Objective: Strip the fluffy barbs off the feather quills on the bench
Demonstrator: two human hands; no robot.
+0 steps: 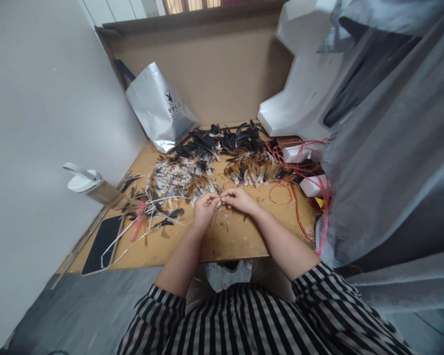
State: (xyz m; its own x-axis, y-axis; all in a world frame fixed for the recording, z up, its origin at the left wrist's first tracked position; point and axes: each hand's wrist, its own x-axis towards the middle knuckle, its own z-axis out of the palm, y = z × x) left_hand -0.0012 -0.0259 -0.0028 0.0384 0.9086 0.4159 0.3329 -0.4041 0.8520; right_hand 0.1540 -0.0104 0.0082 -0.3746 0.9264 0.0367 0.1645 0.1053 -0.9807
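Near the middle of the wooden table (pixel 237 244), my left hand (pixel 206 208) and my right hand (pixel 239 199) meet at their fingertips. Both are closed in a pinch on a small pale feather bundle (pixel 219 203), largely hidden by the fingers. Just beyond my left hand spreads a pile of white and grey feathers (pixel 175 175). Brown feathers (pixel 259 168) lie beyond my right hand, and black feathers (pixel 240 139) form a row farther back. Bits of fluff are scattered on the wood below my hands.
A silver bag (pixel 159 108) leans at the back left. On the left are a lidded cup (pixel 96 187), a phone (pixel 102 244), white straps (pixel 128 236) and pink string (pixel 138 221). Red string (pixel 298 212) tangles at the right, beside a grey curtain (pixel 395 148).
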